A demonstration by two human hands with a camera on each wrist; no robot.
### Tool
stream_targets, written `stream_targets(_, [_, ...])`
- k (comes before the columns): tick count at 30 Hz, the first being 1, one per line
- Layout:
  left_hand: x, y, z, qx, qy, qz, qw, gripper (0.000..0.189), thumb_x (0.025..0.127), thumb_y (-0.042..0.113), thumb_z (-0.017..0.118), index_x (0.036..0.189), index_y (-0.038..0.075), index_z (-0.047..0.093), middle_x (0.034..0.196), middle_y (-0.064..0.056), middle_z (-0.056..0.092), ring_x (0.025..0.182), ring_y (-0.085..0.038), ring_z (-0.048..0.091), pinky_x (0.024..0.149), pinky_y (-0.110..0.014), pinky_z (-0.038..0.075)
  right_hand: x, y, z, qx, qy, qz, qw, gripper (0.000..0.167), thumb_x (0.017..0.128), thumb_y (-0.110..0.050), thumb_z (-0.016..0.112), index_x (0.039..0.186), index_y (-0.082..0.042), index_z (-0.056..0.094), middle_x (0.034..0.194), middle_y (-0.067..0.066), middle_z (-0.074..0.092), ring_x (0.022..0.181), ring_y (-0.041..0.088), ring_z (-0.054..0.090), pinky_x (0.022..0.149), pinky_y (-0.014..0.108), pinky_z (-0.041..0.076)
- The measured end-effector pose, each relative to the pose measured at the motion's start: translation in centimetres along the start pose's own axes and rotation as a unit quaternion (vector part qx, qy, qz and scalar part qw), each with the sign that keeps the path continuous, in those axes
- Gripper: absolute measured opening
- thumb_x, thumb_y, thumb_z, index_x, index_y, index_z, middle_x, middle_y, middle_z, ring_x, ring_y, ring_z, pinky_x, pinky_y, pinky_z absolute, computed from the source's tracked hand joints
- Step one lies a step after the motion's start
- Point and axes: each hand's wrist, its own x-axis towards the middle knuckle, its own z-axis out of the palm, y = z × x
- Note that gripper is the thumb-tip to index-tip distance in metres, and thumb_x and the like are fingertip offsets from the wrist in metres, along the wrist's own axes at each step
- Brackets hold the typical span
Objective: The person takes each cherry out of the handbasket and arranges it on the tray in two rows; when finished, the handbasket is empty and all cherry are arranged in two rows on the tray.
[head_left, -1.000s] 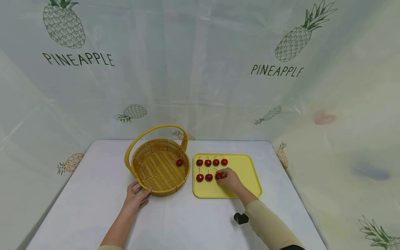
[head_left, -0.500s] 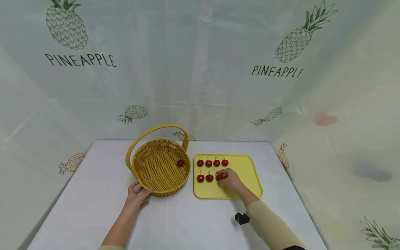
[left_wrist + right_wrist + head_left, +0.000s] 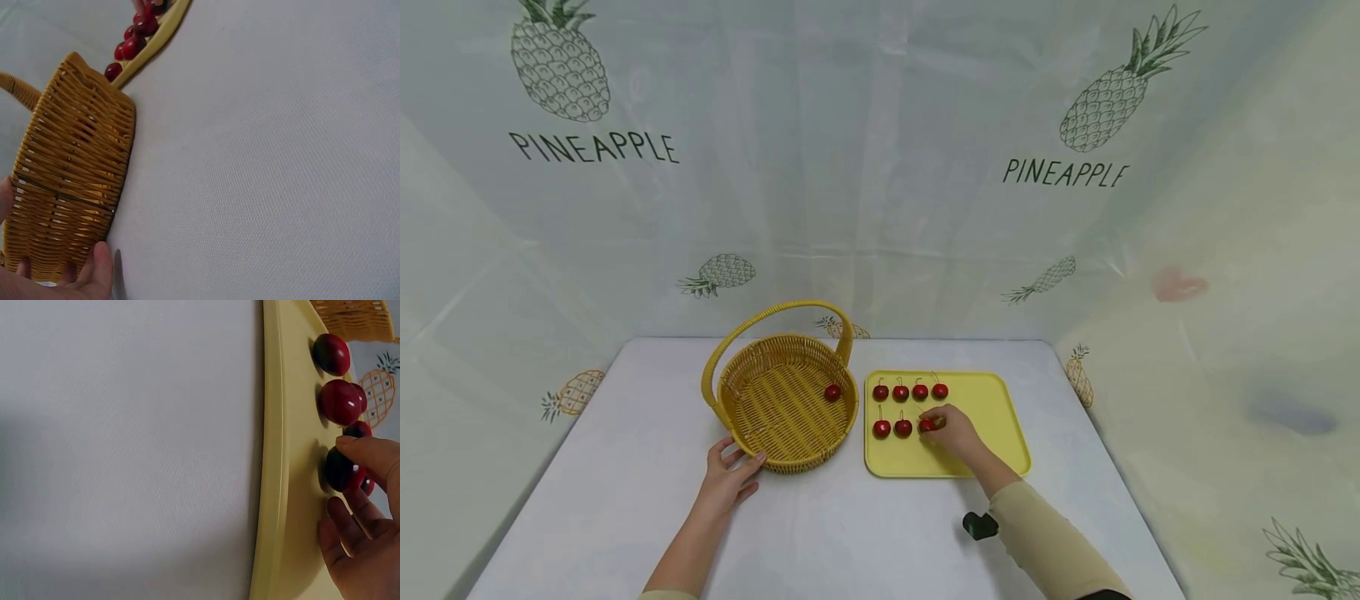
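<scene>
In the head view, the yellow wicker basket (image 3: 786, 460) stands on the table with one cherry (image 3: 832, 392) inside. My left hand (image 3: 726, 479) holds its near left side, thumb at the rim and fingers against the woven wall, as the left wrist view also shows. To the right lies a yellow tray (image 3: 985, 417) bearing two rows of red cherries with stems. My right hand (image 3: 953, 432) pinches the rightmost cherry (image 3: 927, 425) of the front row between thumb and fingers, low over the tray. In the right wrist view, other cherries, such as this dark red cherry (image 3: 340, 402), sit beside it.
The basket's tall handle (image 3: 775, 308) arches over its far side. A small black object (image 3: 980, 525) shows beside the right sleeve (image 3: 1052, 542). A white table (image 3: 842, 542) lies under everything, with a pineapple-print curtain (image 3: 880, 167) behind it.
The view shifts very slightly. Both hands keep their places, the left at the basket and the right on the same cherry.
</scene>
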Motion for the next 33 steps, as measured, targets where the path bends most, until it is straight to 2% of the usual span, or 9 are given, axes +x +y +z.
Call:
stream_targets(10, [0.1,-0.2,0.0,-0.006,0.008,0.002,0.9999,0.088,0.094,0.019,0.066,0.151,0.009,-0.001,0.150,-0.032,0.014,0.120,-0.036,0.049,0.092,-0.047,0.047,0.0,-0.1,0.4,0.002,0.010,-0.002,0.9999,0.027,0.080,-0.008,0.081,0.105,-0.006,0.073,0.101,0.006,0.058,0.087,0.021,0.055,0.076,0.038,0.047])
stream_targets(15, [0.0,-0.1,0.1,-0.006,0.006,0.000,1.0000,0.088,0.096,0.018,0.064,0.152,0.009,-0.003,0.150,-0.032,0.014,0.124,-0.040,0.045,0.095,-0.049,0.045,0.0,-0.3,0.4,-0.001,0.007,-0.002,1.0000,0.028,0.079,-0.009,0.082,0.105,-0.007,0.073,0.102,0.006,0.059,0.088,0.021,0.055,0.077,0.038,0.047])
stream_targets(26, [0.0,-0.1,0.0,-0.003,0.004,0.000,1.0000,0.086,0.097,0.016,0.062,0.152,0.010,-0.003,0.150,-0.032,0.013,0.121,-0.037,0.047,0.096,-0.050,0.044,0.2,-0.2,0.2,-0.006,0.007,-0.018,0.9998,0.029,0.078,-0.009,0.082,0.105,-0.007,0.074,0.098,0.006,0.058,0.085,0.020,0.053,0.072,0.034,0.045])
stream_targets(33, [0.0,0.0,0.0,-0.003,0.007,-0.005,1.0000,0.088,0.096,0.018,0.064,0.152,0.010,-0.003,0.150,-0.032,0.014,0.122,-0.036,0.047,0.095,-0.050,0.044,0.3,-2.2,-0.8,-0.007,0.016,-0.033,0.9993,0.030,0.080,-0.009,0.080,0.110,-0.006,0.073,0.108,0.009,0.060,0.090,0.025,0.054,0.067,0.034,0.047])
